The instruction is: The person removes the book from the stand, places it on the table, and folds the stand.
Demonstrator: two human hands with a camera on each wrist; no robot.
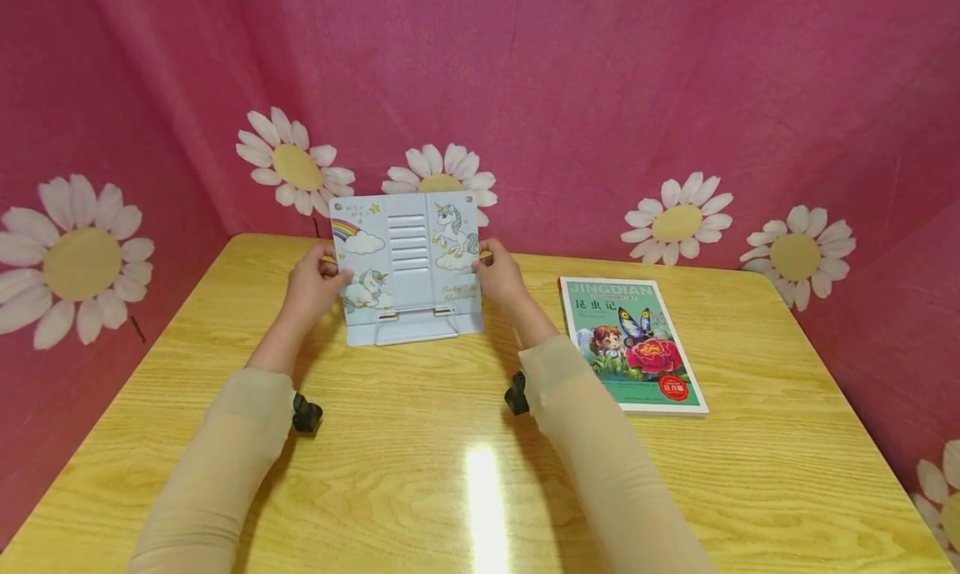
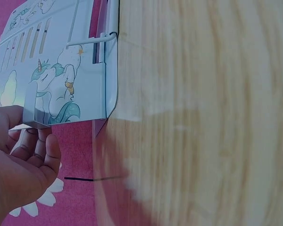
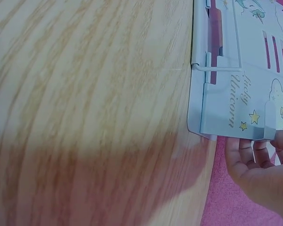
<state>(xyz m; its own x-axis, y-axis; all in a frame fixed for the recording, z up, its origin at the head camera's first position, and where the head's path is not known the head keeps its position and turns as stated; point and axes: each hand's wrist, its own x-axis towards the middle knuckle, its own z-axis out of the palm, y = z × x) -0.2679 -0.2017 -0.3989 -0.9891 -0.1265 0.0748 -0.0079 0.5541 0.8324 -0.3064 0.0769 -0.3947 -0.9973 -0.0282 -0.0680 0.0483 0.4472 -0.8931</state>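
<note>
A white metal book stand (image 1: pixel 409 287) printed with unicorns, clouds and a rainbow stands upright on the table, its slotted panel facing me. At its left edge the left hand (image 1: pixel 313 284) grips the panel, thumb in front and fingers curled behind. The right hand (image 1: pixel 501 274) holds the opposite edge the same way. In the left wrist view the thumb of the left hand (image 2: pixel 26 155) lies by a small folded side tab. Beside a matching tab, the right hand (image 3: pixel 262 167) has its fingers behind the panel. A wire page holder (image 1: pixel 416 331) runs along the stand's lower front.
To the right lies a children's book (image 1: pixel 637 349) with a green cover showing a butterfly and a red flower. The wooden table (image 1: pixel 390 457) meets a pink daisy-patterned cloth (image 1: pixel 525 99) at its back and sides. Light glares near the table's front.
</note>
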